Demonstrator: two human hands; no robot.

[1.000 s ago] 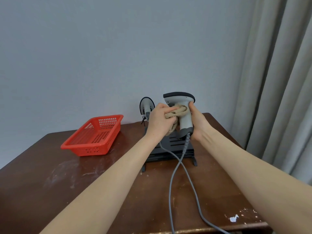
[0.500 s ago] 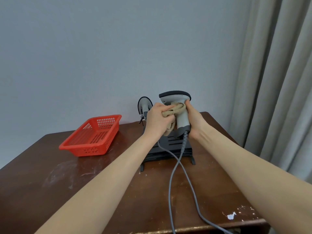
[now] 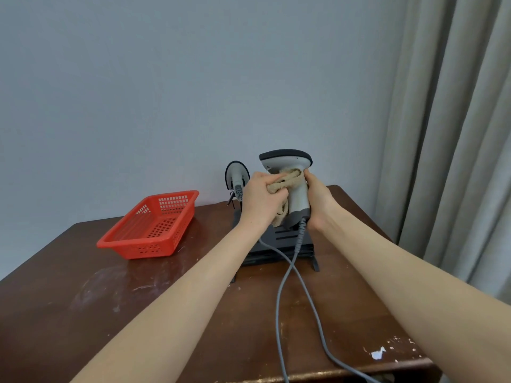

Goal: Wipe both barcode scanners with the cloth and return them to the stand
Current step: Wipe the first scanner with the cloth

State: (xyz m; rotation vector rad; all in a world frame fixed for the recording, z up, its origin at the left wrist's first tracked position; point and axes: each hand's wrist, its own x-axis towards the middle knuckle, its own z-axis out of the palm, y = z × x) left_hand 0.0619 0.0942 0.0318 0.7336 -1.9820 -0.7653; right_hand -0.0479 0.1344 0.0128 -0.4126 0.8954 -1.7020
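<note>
Basket (image 3: 143, 247) left of stand (image 3: 278, 246), cables (image 3: 278, 299) across table (image 3: 83, 322)

Soft, even light, med-bright, no glare. You get faint shadow under basket (image 3: 146, 251) on table (image 3: 69, 299). Wide-angle tilts curtain (image 3: 456, 134) folds at rt edge. Centre sharp; cloth (image 3: 287, 181) texture slightly soft.

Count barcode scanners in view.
2. The held scanner is gripped by the right hand above the stand while the left hand presses the cloth to it. The second scanner sits behind the left hand, partly hidden.
</note>
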